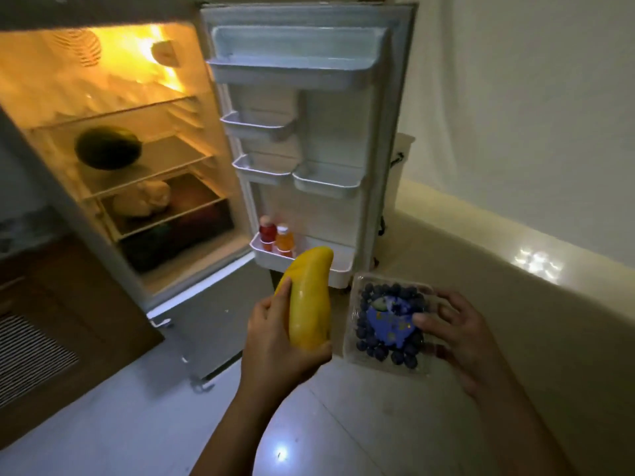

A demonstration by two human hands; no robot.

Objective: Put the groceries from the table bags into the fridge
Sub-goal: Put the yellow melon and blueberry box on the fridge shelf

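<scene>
Carried on the middle fridge shelf (165, 159): a dark green melon (108, 147). On the shelf below (192, 204), held a pale lumpy bag (142, 199). In the lowest door rack (275, 257), stood a red bottle (267, 233) and an orange bottle (284, 240), side by side. Lay pale and glossy underneath: the tiled floor (137, 424).

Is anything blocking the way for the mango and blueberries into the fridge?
Nothing visible does. The fridge door stands wide open, the left hand holds the mango, the right hand the blueberry box, and bare shelf lies ahead.
</scene>
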